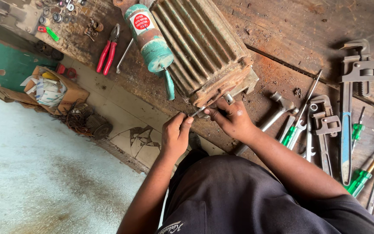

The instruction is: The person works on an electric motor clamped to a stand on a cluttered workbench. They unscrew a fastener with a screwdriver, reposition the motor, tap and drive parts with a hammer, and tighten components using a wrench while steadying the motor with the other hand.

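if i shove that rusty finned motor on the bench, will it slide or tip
The motor is probably heavy: a bulky finned metal casing, rusted. It would likely resist a push and drag rather than slide, since the bench is rough, gritty wood. Tipping seems unlikely, as it lies long and low, but its end sits near the bench edge by both hands.

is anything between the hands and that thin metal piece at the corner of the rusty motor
Nothing visible. The left hand pinches the thin metal piece at its near end, and the right hand touches it at the rusty motor corner. The hammer lies off to the side.
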A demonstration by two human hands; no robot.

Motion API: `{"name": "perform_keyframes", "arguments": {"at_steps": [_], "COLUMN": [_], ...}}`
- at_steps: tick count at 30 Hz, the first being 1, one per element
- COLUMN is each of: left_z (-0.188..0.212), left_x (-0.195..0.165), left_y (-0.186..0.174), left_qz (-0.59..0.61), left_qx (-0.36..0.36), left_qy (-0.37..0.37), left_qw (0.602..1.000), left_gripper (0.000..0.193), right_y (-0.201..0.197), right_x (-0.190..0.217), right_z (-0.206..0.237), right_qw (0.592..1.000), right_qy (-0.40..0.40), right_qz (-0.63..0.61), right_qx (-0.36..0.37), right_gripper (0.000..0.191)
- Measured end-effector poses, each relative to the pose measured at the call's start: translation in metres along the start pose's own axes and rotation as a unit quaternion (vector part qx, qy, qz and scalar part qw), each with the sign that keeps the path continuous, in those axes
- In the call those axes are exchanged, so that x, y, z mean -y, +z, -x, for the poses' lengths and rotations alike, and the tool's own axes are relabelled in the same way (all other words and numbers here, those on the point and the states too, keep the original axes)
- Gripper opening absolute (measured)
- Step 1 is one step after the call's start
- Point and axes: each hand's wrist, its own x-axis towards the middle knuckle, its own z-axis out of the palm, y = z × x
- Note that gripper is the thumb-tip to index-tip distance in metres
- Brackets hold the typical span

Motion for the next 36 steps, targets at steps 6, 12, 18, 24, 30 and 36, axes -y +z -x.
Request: {"name": "perform_keyframes", "arguments": {"at_steps": [6, 12, 18, 24, 30, 36], "left_z": [0.006, 0.011, 0.002, 0.004, 0.021, 0.033], "left_x": [-0.001, -0.008, -0.016, -0.025, -0.031, -0.035], "left_y": [-0.003, -0.007, -0.023, -0.035, -0.030, -0.024], "left_qz": [-0.025, -0.056, -0.038, 0.036, 0.127, 0.390], "left_qx": [-0.012, 0.002, 0.054, 0.149, 0.213, 0.091], "left_qy": [-0.015, -0.059, -0.094, -0.180, -0.194, -0.260], "left_qw": [1.000, 0.997, 0.993, 0.972, 0.949, 0.879], "left_gripper": [0.032, 0.033, 0.036, 0.039, 0.032, 0.021], "right_y": [0.003, 0.004, -0.002, -0.003, -0.004, 0.002], "right_x": [0.004, 0.006, 0.014, 0.027, 0.033, 0.036], "right_z": [0.000, -0.001, 0.002, 0.019, 0.030, 0.045], "right_qw": [0.990, 0.991, 0.988, 0.963, 0.964, 0.947], "right_qy": [0.135, 0.126, 0.143, 0.214, 0.211, 0.235], "right_qz": [-0.002, -0.025, -0.026, -0.158, -0.152, -0.200], "right_qx": [0.033, 0.025, 0.049, 0.035, 0.054, 0.090], "right_gripper": [0.009, 0.015, 0.014, 0.023, 0.029, 0.012]}}
